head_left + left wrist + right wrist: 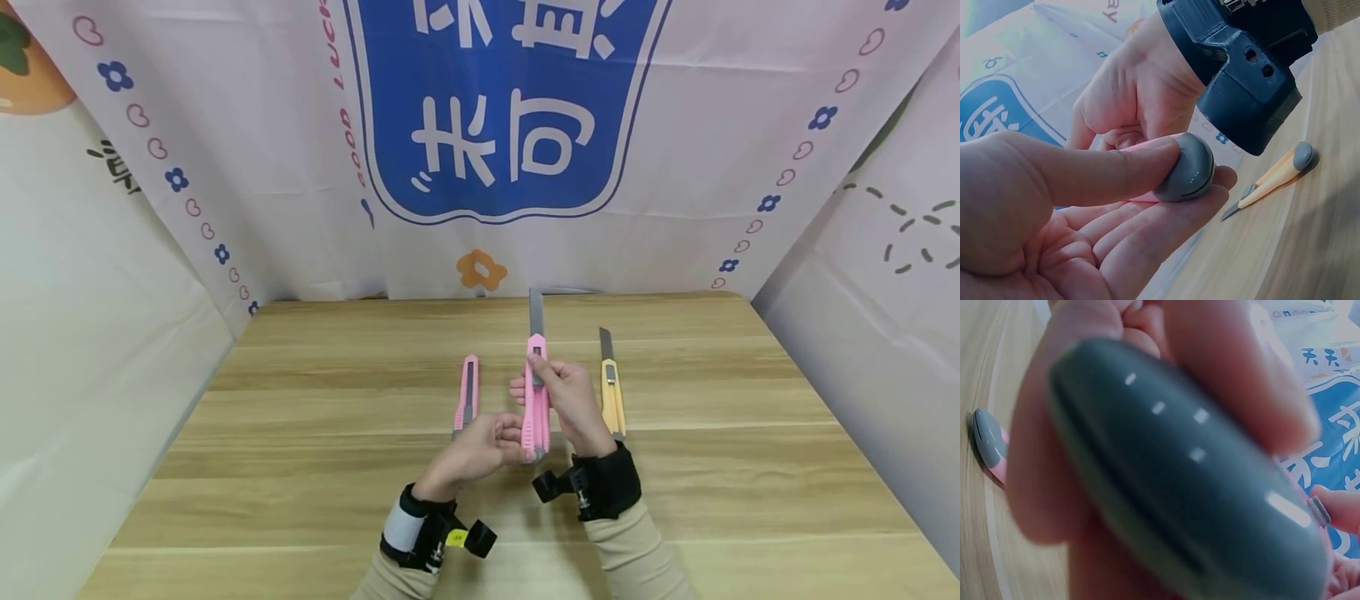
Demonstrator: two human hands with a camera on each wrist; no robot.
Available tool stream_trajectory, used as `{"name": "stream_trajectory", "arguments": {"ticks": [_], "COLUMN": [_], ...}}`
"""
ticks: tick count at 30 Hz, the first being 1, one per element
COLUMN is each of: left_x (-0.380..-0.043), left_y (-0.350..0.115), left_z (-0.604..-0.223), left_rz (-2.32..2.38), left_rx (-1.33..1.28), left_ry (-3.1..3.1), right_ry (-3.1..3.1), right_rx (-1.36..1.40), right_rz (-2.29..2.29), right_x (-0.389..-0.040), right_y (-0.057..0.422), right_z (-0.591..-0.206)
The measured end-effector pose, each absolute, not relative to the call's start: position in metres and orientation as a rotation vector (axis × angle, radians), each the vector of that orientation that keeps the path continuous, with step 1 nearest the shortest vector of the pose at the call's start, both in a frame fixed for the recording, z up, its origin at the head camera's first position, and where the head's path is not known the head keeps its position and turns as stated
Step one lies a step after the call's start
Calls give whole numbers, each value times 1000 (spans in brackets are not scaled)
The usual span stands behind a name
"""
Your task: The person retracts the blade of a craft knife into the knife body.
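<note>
A pink box cutter (535, 417) is held up above the table in the head view, its long grey blade (536, 312) slid out and pointing away from me. My left hand (483, 446) pinches the bottom end between thumb and fingers, by the grey end cap (1191, 165). Higher up, my right hand (573, 404) grips the body with its thumb at the slider. The same end cap (1185, 462) fills much of the right wrist view. To the left lies another pink box cutter (468, 387), no blade showing. On the right lies a yellow box cutter (612, 396), blade out.
The wooden table (300, 467) reaches back to a white printed cloth (300, 208) hanging behind it. More cloth hangs at the left and right sides. Black wrist mounts (607, 483) with small cameras sit on both wrists.
</note>
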State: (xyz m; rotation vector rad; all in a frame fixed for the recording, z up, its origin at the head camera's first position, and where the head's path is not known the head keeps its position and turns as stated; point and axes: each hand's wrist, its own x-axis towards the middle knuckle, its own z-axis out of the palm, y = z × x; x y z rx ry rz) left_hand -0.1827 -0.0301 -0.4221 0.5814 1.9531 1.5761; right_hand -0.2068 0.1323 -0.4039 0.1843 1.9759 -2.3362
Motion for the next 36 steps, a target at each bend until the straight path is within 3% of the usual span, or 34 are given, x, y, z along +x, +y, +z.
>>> {"name": "stream_trajectory", "arguments": {"ticks": [36], "left_x": [-183], "left_y": [-32], "left_z": [-420], "left_rz": [1585], "left_rx": [533], "left_ry": [1916], "right_ry": [1981], "right_rx": [128], "right_rz": [-2285], "right_x": [-204], "right_y": [135], "right_z": [-403]}}
